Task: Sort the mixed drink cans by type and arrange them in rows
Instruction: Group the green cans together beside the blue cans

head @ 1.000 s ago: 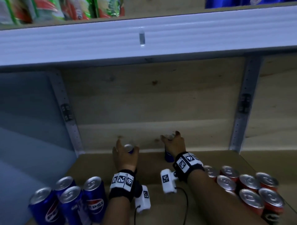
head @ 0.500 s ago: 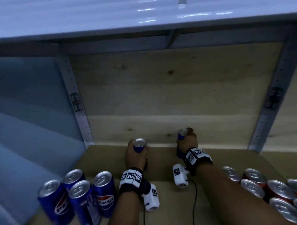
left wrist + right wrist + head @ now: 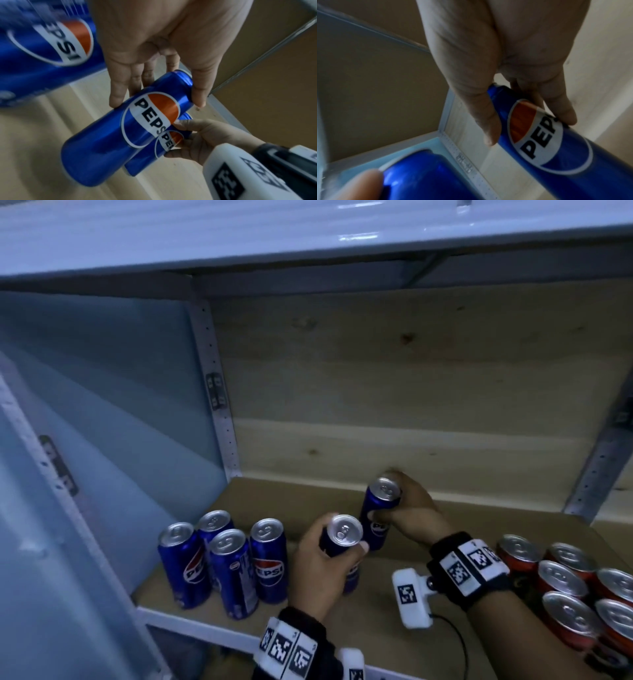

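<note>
Sorting looks mostly done: four Pepsi cans [image 3: 222, 559] cluster at the shelf's [image 3: 308, 498] front-left corner, red cans [image 3: 568, 583] at its right edge. Left hand [image 3: 318, 573] grips one blue can [image 3: 342, 537], right hand [image 3: 411, 508] another [image 3: 378, 508], mid-shelf; tidy rows remain.

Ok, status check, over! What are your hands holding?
Left hand grips one blue Pepsi can. Right hand grips another Pepsi can. Four blue cans stand left, red cans right. Nothing blocking.

Shelf [image 3: 445, 542] viewed from above, head camera facing forward-down; wrist cameras close along palms; held Pepsi cans [image 3: 137, 121] shared.
</note>
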